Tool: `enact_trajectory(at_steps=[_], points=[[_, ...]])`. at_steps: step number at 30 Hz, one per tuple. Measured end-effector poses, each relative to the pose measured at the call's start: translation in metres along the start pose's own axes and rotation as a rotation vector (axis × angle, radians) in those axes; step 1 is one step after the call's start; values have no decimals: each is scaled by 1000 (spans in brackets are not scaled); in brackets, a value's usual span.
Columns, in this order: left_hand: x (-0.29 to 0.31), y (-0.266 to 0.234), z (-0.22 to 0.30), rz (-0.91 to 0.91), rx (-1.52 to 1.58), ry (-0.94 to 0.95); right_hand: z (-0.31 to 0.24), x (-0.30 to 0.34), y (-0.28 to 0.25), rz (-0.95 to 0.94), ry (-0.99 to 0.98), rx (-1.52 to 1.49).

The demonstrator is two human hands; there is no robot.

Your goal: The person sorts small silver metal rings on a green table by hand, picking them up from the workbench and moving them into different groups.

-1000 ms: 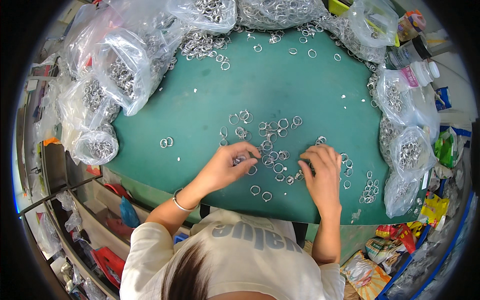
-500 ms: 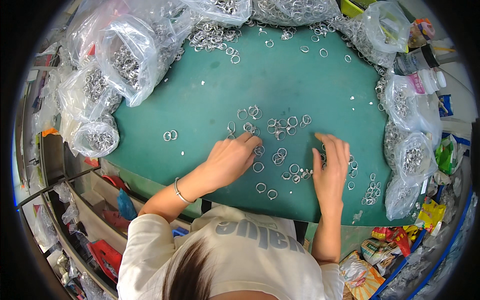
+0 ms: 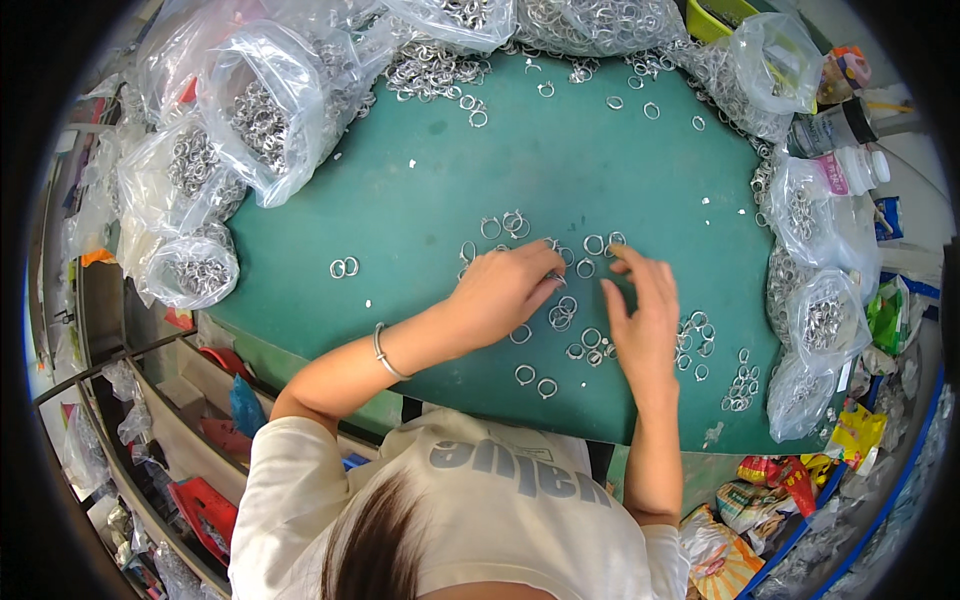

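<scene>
Silver-coloured rings lie in loose clusters on the green surface, centre of frame. Left hand: fingers curled over rings at centre; whether they pinch one cannot be told. Right hand, right of centre: thumb and index finger spread, index fingertip at a ring.

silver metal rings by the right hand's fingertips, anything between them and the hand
Nothing visible does; the bare right hand, open, is beside the small round silver metal rings on the flat green tabletop.
</scene>
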State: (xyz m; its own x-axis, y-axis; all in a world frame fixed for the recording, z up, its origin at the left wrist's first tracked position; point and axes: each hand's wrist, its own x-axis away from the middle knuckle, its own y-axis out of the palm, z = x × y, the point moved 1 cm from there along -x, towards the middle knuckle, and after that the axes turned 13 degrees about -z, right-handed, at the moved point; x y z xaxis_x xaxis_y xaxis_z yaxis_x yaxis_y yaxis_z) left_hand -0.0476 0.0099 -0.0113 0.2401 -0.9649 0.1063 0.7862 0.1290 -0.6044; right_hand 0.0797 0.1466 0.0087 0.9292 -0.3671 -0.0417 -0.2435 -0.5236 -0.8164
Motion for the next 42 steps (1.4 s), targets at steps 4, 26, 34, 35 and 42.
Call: enact_trajectory(at_steps=[4, 26, 34, 35, 42], points=[[18, -3, 4, -3, -149, -47, 2, -4, 19, -68, -11, 85], [12, -3, 12, 92, 130, -108, 1, 1, 18, -57, -40, -22], [21, -11, 19, 66, 88, -115, 55, -9, -81, 249, 114, -84], [20, -11, 20, 66, 71, -113, 72, -19, -104, 374, 192, 76], [16, -22, 6, 171, -149, -150, 95, -36, -115, 293, 280, 198]])
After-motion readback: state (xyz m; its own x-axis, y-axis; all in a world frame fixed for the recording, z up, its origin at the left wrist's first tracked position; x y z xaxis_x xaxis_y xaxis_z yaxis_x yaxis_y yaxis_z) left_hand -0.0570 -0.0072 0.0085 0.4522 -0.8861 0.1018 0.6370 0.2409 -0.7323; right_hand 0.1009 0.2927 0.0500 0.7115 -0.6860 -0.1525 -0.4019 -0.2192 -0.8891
